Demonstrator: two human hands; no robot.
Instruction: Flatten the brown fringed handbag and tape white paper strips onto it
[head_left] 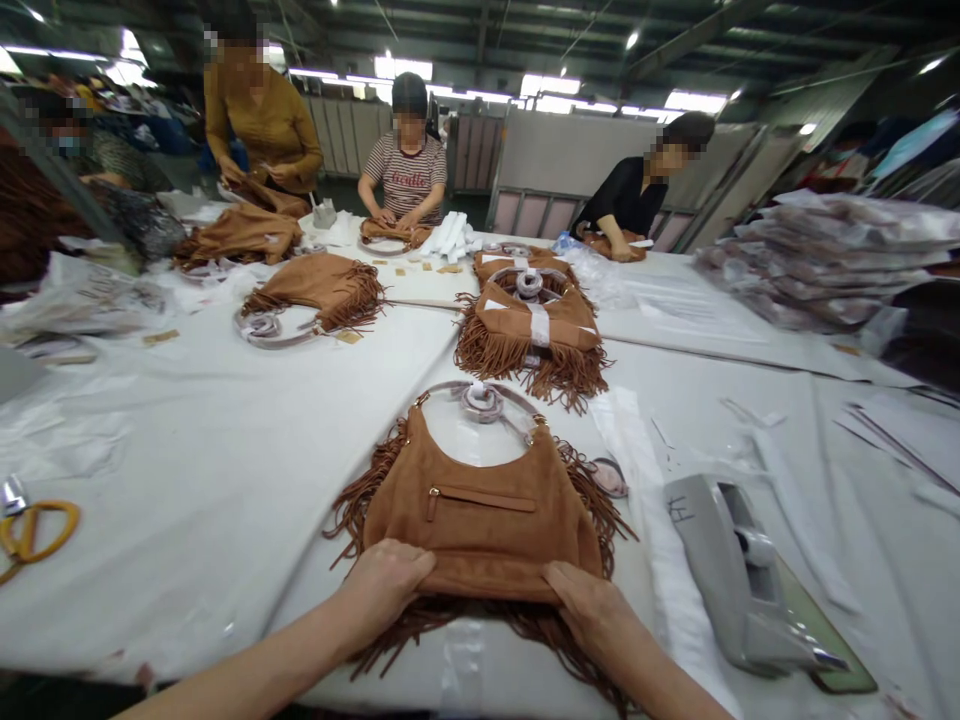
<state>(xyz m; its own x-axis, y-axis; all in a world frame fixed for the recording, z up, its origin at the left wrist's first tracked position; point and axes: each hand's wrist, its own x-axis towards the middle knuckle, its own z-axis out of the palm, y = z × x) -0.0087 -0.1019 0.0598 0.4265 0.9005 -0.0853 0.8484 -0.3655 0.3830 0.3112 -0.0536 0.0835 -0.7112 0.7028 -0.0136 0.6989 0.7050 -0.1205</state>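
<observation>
A brown suede handbag (480,530) with long fringe down both sides lies flat before me, its zip pocket facing up. My left hand (386,585) grips its lower left edge with the fingers curled over. At the lower right edge my right hand (589,600) holds the bag the same way, thumb on top. The wrapped strap (481,402) curves above the bag's opening, with a coiled part in its middle. Fringe hangs out below the bottom edge, between and under my hands. The fingertips beneath the bag are hidden.
A grey tape dispenser (739,580) stands at right beside a white paper strip (667,520). Yellow-handled scissors (37,535) lie at far left. More fringed bags (532,325) sit ahead. Bagged goods (825,255) are piled at back right. Several co-workers (409,165) handle bags across the table.
</observation>
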